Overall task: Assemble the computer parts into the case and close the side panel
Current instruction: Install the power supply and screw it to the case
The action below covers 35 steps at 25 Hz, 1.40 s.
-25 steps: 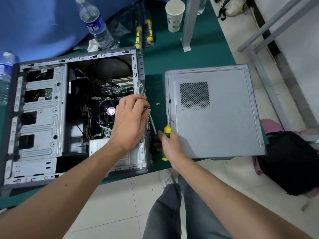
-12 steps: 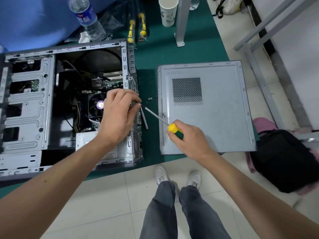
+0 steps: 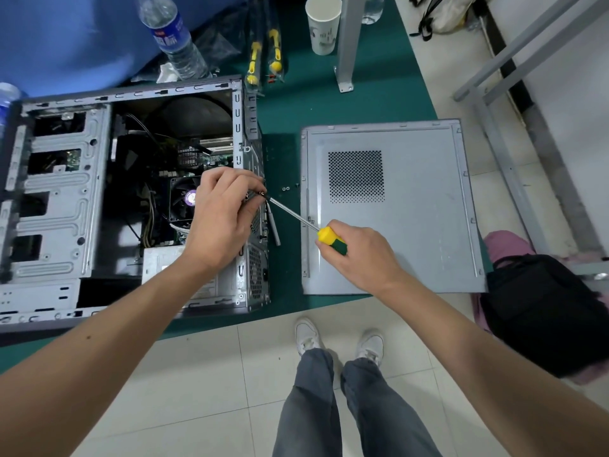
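Note:
The open computer case (image 3: 56,192) lies on its side on the green mat, with its CPU fan (image 3: 184,199) showing inside. My left hand (image 3: 220,219) hovers over the case's rear edge and pinches a small screw (image 3: 262,193) at its fingertips. My right hand (image 3: 359,255) grips the yellow-green handle of a screwdriver (image 3: 329,239). The screwdriver's shaft slants up-left and its tip meets the screw. The grey side panel (image 3: 412,225) lies flat to the right of the case, inner face up.
Loose screws (image 3: 286,188) and a metal slot strip (image 3: 274,225) lie between case and panel. Behind are a water bottle (image 3: 174,41), two packaged screwdrivers (image 3: 263,51), a paper cup (image 3: 323,24) and a metal post (image 3: 346,41). A black bag (image 3: 543,308) sits on the floor at the right.
My right hand lifted the screwdriver from near the table's front edge and swung its tip up to my left fingertips. My left hand stayed at the case's rear edge.

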Available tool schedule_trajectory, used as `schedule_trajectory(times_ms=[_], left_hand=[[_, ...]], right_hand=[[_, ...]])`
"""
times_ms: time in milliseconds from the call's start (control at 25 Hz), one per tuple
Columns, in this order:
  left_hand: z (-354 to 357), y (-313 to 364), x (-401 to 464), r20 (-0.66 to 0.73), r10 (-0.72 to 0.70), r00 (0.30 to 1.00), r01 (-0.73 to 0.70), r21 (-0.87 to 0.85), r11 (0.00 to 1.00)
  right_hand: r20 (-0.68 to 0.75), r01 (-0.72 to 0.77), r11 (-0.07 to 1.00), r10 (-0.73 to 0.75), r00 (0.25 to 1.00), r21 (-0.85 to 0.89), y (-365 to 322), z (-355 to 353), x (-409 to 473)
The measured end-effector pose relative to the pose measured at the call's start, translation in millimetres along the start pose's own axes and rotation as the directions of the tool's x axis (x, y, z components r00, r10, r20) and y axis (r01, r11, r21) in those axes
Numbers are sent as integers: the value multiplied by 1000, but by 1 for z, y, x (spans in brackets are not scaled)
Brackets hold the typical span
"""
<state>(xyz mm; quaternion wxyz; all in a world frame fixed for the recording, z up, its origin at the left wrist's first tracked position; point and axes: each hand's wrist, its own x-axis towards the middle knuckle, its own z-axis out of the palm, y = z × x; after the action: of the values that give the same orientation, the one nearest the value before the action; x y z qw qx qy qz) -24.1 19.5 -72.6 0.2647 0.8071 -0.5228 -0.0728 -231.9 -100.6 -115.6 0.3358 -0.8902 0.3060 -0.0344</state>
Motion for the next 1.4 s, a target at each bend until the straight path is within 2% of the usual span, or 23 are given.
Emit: schedule_trajectory(times_ms=[440, 760, 920, 1120, 1320, 1400], left_hand=[[2, 0, 0, -7, -4, 1000, 4, 7, 1000], [4, -6, 1, -7, -11, 1000, 10, -46, 999], [4, -8, 2, -3, -7, 1000, 7, -59, 998], [1, -5, 3, 9, -6, 1000, 6, -37, 999], [-3, 4, 10, 164, 102, 981, -122, 118, 985], [-9, 8, 15, 261, 146, 954, -194, 170, 966]], right_hand=[[26, -14, 1000, 14, 1000, 3, 9, -15, 1], [85, 73, 986, -61, 995, -151, 10, -32, 10], [112, 141, 933, -110, 988, -331, 13, -46, 20], [161, 162, 893, -103, 982, -419, 12, -59, 28], [188, 185, 863, -107, 976, -469, 15, -70, 27], [260, 159, 907, -57, 964, -390, 15, -70, 23]])
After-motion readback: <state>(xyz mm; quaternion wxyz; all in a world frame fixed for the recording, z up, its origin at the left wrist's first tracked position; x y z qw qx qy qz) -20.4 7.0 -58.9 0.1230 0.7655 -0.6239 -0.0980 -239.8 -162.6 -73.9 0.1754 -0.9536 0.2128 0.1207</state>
